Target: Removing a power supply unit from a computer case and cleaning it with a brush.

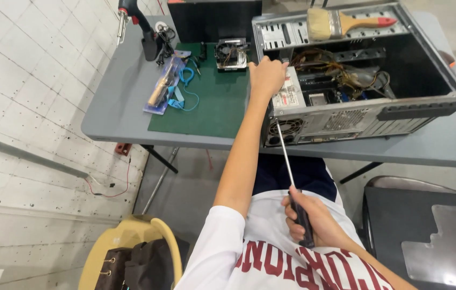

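Observation:
An open grey computer case (346, 115) lies on its side on the grey table (120, 107), with cables and boards showing inside. My left hand (266, 75) reaches out and grips the case's near left edge, beside a labelled silver drive (290, 92). My right hand (308, 217) is close to my chest, shut on the black handle of a long screwdriver (292, 180). The screwdriver's shaft points up toward the case's rear fan grille (287, 129).
A wooden paintbrush with a red handle tip (346, 23) rests on the case's far rim. A green mat (212, 99) holds a cooler fan (231, 53) and a blue wrist strap (185, 88). A soldering tool (131, 21) stands at the back left. A yellow chair (131, 241) and a dark chair (426, 231) flank me.

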